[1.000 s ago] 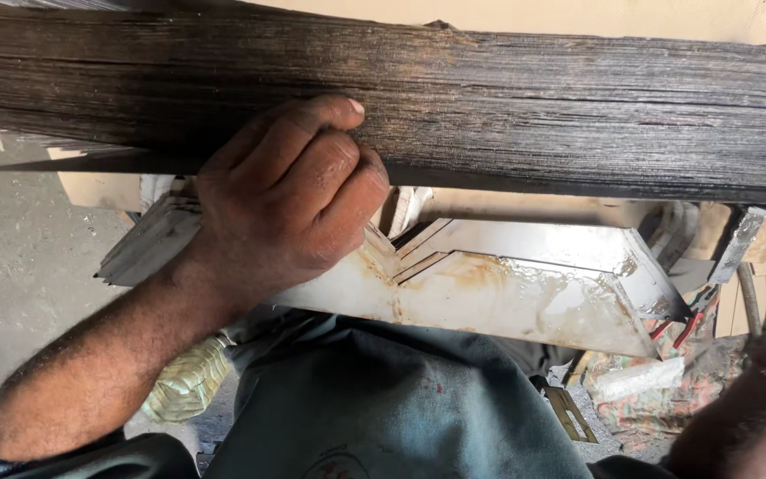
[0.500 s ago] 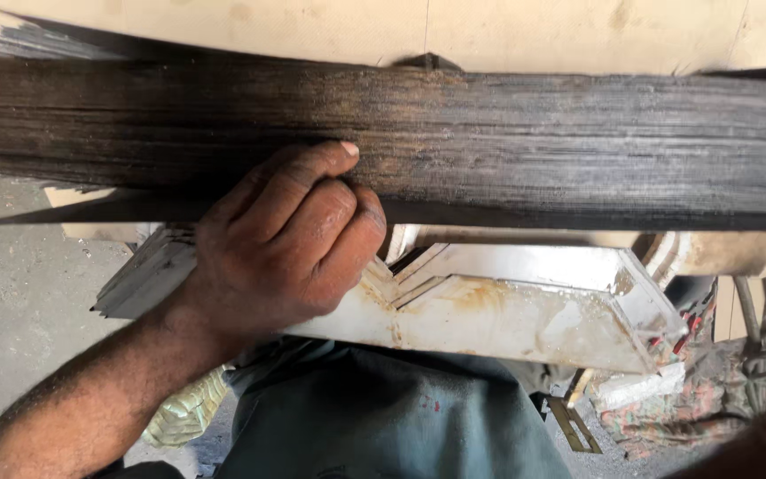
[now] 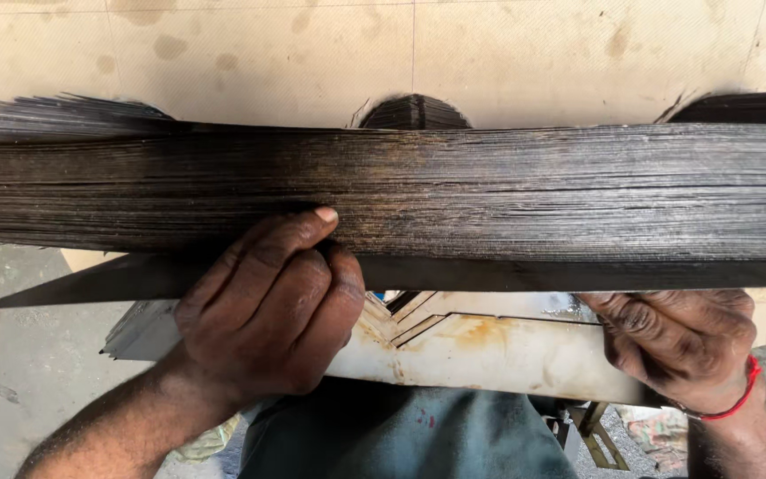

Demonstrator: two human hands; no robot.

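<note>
your left hand (image 3: 268, 310) is clenched on the near edge of the stack of thin dark metal strips (image 3: 454, 200), which lies across the rusty white jig (image 3: 480, 350). your right hand (image 3: 680, 341) grips it from beneath, fingers curled. those fanned left ends could slip and slice your knuckles if the clamp loosens.

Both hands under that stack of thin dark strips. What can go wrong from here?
1. The strip stack shows many thin edges; the left hand wraps them bare and could get cut.
2. The stack fans out at its left end, so strips may slide loose.
3. The right hand sits between the stack and the rusty white metal piece: possible pinch.
</note>
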